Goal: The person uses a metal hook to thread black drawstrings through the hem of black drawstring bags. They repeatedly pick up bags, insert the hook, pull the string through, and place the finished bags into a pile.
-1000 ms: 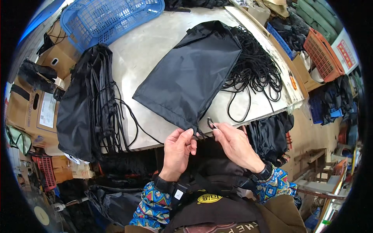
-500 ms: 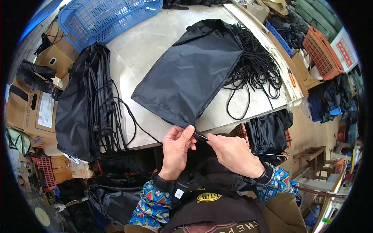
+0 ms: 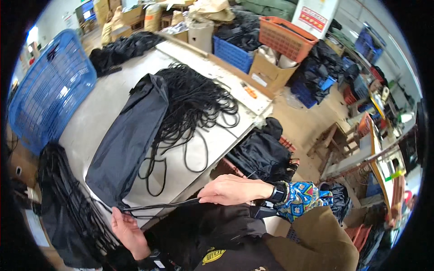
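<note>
The black drawstring bag (image 3: 131, 135) lies flat on the pale worktable (image 3: 104, 97), its near corner at the table edge, toward seven o'clock. It looks light, limp and a little slick, likely nylon; it would slump if lifted by the middle, so the corner or the hem channel is the sensible hold. The left hand (image 3: 128, 230) sits just below that corner, at seven o'clock, fingers curled on the black cord (image 3: 158, 206) where it leaves the bag. The cord runs taut toward three o'clock to the right hand (image 3: 233, 189), which pinches its other end, fingers closed. A heap of loose black cords (image 3: 194, 101) lies beside the bag, at one o'clock from it.
</note>
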`<state>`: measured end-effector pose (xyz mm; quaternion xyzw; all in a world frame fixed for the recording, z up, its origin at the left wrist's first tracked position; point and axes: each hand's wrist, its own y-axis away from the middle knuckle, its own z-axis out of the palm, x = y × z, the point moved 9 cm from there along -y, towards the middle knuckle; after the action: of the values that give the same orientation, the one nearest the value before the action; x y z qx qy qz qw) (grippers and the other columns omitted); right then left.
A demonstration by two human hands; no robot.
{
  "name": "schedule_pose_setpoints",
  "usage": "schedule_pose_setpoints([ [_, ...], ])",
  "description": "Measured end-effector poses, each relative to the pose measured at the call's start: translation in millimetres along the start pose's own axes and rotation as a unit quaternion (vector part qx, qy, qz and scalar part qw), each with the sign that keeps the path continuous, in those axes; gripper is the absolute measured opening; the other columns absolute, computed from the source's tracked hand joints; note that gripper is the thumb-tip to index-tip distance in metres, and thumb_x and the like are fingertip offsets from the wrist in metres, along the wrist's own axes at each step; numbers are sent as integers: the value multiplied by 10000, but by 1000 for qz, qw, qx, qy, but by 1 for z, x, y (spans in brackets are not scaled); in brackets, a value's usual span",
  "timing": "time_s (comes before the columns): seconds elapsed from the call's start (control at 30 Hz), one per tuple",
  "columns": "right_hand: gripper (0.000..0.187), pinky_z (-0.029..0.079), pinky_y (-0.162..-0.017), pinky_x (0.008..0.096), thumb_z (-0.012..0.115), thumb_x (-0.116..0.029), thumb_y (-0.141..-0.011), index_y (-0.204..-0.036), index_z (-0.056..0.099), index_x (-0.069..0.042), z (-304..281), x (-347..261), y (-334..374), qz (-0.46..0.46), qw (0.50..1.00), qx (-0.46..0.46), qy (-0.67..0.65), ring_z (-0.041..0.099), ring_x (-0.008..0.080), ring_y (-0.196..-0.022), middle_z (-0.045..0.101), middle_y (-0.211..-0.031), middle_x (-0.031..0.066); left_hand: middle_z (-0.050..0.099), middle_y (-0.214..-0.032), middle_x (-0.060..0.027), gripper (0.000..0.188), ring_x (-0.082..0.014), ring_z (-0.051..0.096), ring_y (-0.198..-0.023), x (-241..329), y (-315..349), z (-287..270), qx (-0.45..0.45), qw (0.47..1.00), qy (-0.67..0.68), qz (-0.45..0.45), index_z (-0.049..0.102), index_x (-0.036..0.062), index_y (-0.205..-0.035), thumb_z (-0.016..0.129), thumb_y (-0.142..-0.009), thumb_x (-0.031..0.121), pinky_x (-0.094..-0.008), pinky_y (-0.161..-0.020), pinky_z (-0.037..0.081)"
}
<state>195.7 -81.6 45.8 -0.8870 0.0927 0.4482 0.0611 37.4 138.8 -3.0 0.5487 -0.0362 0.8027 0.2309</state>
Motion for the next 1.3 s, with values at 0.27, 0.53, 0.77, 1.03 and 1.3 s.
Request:
schedule_pose_setpoints([
  [0.27,219,473,-644,416,502,-176,-935,-981,590,19,36,-6,-11,17,990,75,-114,594,400,-738,595,-748,223,551,-614,-28,206,-105,486,-460,-48,32,40,-84,992,-36,-84,492,82,-761,593,-912,181,-214,-397,371],
  [0.53,150,482,-599,298,554,-107,-912,-976,636,1,34,-1,8,41,991,58,-113,605,178,-649,647,-789,126,518,-592,2,289,-74,473,-499,-21,10,26,-132,978,-160,4,567,69,-725,557,-938,264,-224,-454,379],
  [0.77,172,329,-522,188,506,-114,-951,-959,631,4,58,13,-6,175,951,61,-246,397,28,-589,467,-643,-56,613,-659,-39,275,-91,558,-546,-45,21,42,-167,981,-40,-86,640,6,-778,572,-929,226,-215,-530,445],
  [1.03,179,367,-567,188,521,-133,-950,-952,629,9,70,18,-22,191,917,79,-342,464,40,-625,541,-681,-32,639,-756,-18,198,-49,529,-672,-56,36,57,-258,958,-113,-60,662,1,-824,588,-917,160,-196,-628,427],
  [1.3,106,492,-602,384,615,-102,-833,-907,640,-31,41,-33,-35,-48,976,52,207,609,335,-684,606,-700,163,530,-730,24,89,-17,448,-619,-53,40,77,-247,953,-162,63,572,-5,-954,581,-885,51,-198,-533,372],
])
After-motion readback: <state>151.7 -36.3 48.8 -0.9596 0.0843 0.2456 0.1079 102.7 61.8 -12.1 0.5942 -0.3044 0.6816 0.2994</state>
